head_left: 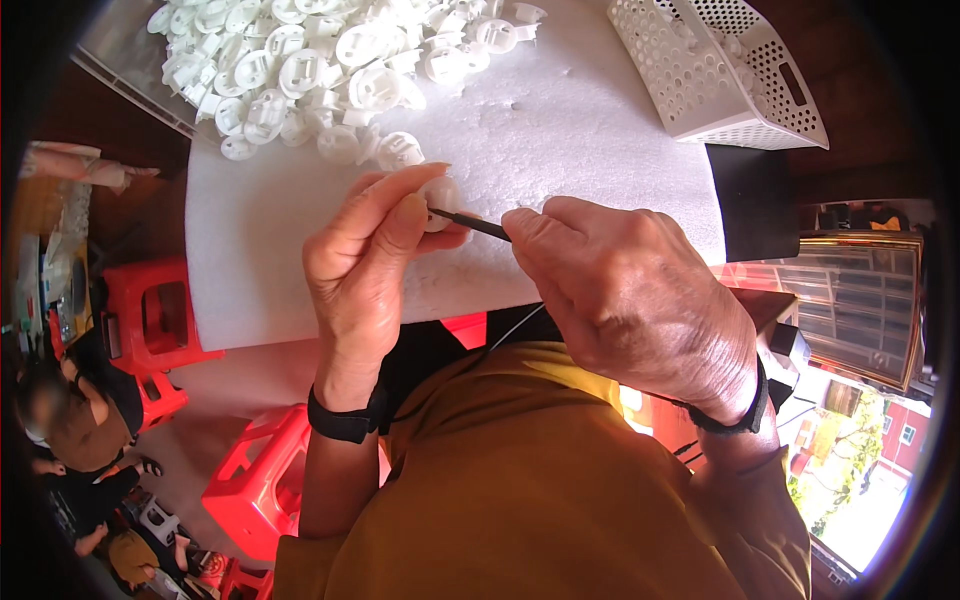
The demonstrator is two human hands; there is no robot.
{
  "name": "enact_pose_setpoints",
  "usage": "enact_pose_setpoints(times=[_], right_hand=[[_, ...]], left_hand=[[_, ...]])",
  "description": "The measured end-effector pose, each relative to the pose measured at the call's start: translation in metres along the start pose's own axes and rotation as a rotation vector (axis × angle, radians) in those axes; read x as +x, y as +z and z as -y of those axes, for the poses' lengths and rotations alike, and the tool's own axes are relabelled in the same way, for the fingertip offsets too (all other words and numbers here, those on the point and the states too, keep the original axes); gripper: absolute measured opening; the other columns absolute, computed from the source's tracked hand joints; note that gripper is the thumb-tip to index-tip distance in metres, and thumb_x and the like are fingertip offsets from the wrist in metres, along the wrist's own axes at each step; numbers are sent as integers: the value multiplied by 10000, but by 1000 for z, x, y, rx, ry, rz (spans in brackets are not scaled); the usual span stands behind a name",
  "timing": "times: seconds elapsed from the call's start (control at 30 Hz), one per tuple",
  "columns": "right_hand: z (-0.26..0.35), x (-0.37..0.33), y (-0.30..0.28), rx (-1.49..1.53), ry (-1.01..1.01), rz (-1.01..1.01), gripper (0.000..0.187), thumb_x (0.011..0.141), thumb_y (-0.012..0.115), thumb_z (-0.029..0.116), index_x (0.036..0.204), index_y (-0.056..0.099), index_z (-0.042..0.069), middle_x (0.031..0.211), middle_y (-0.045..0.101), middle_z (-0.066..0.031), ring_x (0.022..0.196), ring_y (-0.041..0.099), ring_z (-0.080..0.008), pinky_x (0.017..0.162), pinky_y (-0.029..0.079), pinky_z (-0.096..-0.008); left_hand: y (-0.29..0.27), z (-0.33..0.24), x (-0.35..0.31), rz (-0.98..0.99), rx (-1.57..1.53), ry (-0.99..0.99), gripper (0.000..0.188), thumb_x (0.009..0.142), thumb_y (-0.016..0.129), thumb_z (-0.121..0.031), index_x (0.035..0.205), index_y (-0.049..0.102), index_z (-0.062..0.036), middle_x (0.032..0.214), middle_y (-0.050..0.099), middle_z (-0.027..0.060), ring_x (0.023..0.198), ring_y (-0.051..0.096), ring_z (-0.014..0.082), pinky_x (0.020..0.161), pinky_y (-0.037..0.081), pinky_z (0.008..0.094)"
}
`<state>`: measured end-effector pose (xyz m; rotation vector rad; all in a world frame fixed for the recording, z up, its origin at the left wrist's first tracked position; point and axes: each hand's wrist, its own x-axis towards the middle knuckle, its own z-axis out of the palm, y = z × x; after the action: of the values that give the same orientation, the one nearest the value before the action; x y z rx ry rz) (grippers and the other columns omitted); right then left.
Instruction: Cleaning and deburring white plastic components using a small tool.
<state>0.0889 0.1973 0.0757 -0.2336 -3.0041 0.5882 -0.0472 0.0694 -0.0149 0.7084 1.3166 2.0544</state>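
Between the thumb and fingers of my left hand (365, 245) is a small round white plastic part (441, 196), held just above the padded table. My right hand (625, 285) is closed around a slim tool with a dark shaft (478, 226), which looks like a screwdriver; its handle is hidden in my fist. The tool's tip meets the face of the white part near my left thumb. Just beyond my left fingers lies a similar white part (400, 150), at the near edge of a large heap of white plastic parts (300, 72).
White foam sheeting (560, 130) covers the table. At the far right stands a white perforated basket (690, 90) with white parts inside. Red plastic stools (265, 485) stand to the left, where other people (85, 420) sit. A window (870, 460) is at the lower right.
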Motion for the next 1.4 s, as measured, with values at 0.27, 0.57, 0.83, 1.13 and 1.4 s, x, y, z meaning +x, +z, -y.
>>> enact_pose_setpoints(times=[0.27,0.57,0.83,1.13,1.4], right_hand=[[3,0,-11,-164,-167,-7,270,738,559,6,1005,542,-28,794,558,-128,636,616,-331,534,501,-406],[-17,-3,-1,321,137,-16,182,816,642,127,909,599,-24,657,584,-152,598,616,-297,526,477,-377],[-8,22,23,659,128,-200,204,885,624,177,838,582,-17,634,553,-201,562,567,-332,534,433,-384],[-56,-22,-86,350,539,-800,193,905,636,158,1010,624,-3,556,458,67,448,380,7,381,281,-193],[-17,41,-24,372,221,-1,310,940,541,255,1042,590,-33,785,623,-229,776,602,-405,675,461,-427]], left_hand=[[2,0,0,61,233,66,204,926,581,-66,1076,650,55,948,598,85,756,643,152,677,560,247],[5,0,-3,6,117,-14,269,961,536,-155,1121,626,42,954,639,97,764,641,150,648,581,285],[4,-2,-5,81,74,17,295,989,482,-133,1209,570,43,1046,661,144,735,674,159,633,558,264],[6,-8,-8,98,148,-26,388,984,495,-257,1216,555,48,1116,635,178,746,673,184,637,546,279],[2,-10,-11,197,250,-43,290,960,543,-235,879,644,25,788,641,59,641,607,98,568,493,233]])
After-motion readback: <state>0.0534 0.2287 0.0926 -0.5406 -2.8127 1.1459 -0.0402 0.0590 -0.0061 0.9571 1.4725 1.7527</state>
